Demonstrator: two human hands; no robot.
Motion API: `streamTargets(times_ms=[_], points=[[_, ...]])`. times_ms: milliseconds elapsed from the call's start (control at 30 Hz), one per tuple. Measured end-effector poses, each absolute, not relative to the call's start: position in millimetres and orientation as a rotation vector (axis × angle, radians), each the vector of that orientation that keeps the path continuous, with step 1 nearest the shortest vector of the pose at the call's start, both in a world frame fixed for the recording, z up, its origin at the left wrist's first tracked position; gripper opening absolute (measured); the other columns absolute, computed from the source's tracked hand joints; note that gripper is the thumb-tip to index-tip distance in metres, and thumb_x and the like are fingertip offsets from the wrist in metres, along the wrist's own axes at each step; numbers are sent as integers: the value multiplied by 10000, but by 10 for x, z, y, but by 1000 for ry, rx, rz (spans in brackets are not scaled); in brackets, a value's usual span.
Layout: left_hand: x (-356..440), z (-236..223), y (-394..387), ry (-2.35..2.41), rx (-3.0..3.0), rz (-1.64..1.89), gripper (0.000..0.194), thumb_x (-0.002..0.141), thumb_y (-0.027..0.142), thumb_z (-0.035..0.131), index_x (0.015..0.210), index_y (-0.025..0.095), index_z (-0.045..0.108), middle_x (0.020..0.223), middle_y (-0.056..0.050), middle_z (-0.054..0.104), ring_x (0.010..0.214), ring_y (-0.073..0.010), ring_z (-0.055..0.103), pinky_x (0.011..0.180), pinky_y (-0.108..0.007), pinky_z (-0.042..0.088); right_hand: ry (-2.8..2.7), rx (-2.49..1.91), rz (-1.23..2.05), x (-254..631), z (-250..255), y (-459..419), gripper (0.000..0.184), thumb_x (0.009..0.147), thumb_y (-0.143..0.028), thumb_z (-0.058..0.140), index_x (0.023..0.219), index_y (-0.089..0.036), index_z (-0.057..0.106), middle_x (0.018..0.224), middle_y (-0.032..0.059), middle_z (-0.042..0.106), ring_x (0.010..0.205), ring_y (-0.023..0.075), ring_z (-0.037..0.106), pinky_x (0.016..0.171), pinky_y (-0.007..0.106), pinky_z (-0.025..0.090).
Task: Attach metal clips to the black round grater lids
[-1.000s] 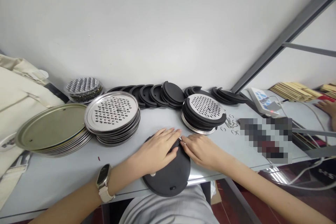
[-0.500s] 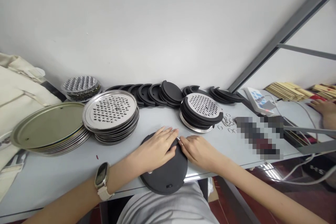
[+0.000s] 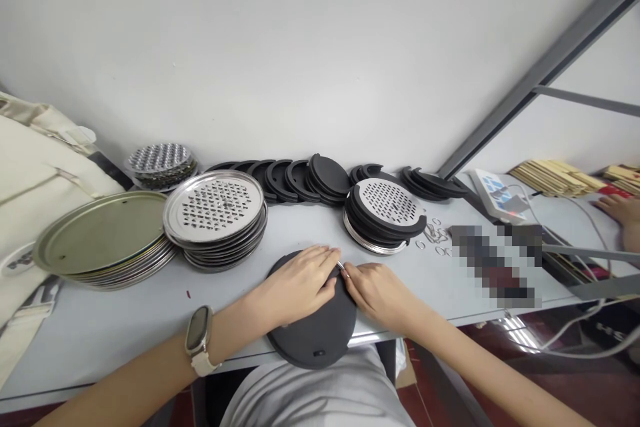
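On the near edge of the pale grey table, overhanging, lies the matte-black, round, plastic-looking disc: likely light, stiff, slippery; hold by its rim. Your left hand lies flat on it, uncurled; your right hand pinches a small silvery metal piece. Beyond: stacked round silver metal plates.
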State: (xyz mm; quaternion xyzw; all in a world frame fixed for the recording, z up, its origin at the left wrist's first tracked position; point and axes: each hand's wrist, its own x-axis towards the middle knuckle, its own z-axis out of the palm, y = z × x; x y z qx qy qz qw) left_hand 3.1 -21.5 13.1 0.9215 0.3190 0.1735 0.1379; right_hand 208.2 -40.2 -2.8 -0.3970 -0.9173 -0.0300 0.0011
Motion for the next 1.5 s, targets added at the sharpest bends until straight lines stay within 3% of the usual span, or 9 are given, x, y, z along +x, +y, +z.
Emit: streamTargets(times_ms=[1300,1500], points=[[28,105,-196,889,2673,476,427,957,243,412,1370,138,401,1401,-127,484,1316,-212,431,1108,-395,374,-2827,-1252,-256,2062,26,-513,210,942,-130,331,836,-153,512,672,48,593,534,176,526,538,306,262],[31,105,-197,889,2665,456,423,958,247,412,1368,140,405,1412,-128,472,1329,-218,416,1122,-408,354,-2642,-1497,-229,1941,-21,-593,186,921,-110,362,804,-159,498,593,25,578,500,171,531,513,290,239]])
